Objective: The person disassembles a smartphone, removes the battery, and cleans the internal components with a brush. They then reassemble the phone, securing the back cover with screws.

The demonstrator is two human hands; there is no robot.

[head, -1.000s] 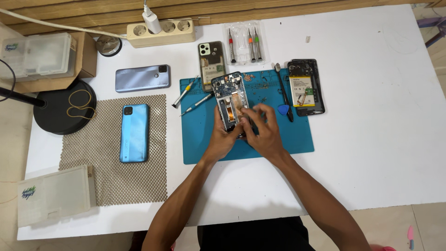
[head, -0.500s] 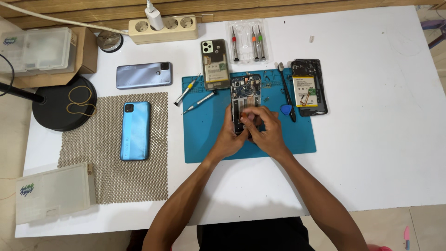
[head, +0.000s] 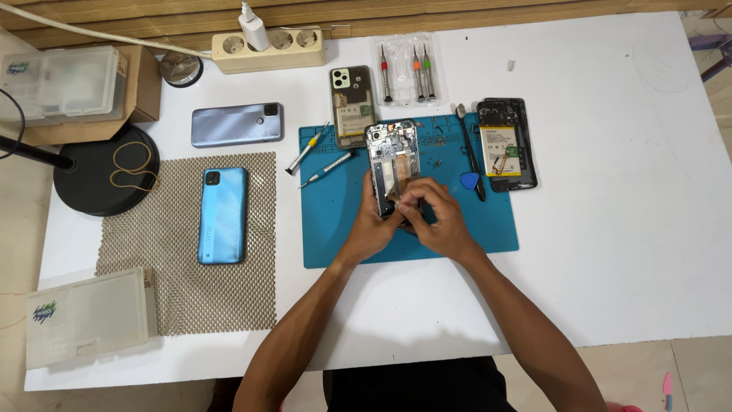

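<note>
White tabletop (head: 610, 229) fills most of the frame, with a teal rectangular repair mat (head: 335, 236) laid at its centre. Over the mat's middle, both hands meet on an opened phone frame with exposed internals (head: 390, 152), which lies lengthwise, its camera end toward the top of the frame. The left hand (head: 372, 227) curls around the frame's lower left edge, fingers closed on it. The right hand (head: 438, 221) is bent over the lower end, thumb and fingertips pinched together on a small part there; what they pinch is too small to tell.

Right of the hands, a black spudger (head: 471, 152) and a blue triangular pick (head: 469, 181) rest on the mat, beside a black phone body with its battery showing (head: 507, 143). Two slim screwdrivers (head: 316, 159) lie at the mat's upper left, near a phone back with a clear cover (head: 351, 105). At the left, a blue phone (head: 223, 215) lies on a tan mesh pad (head: 191, 297), a grey-blue phone (head: 236, 123) above it. A beige power strip (head: 267, 47) sits at the top edge.
</note>
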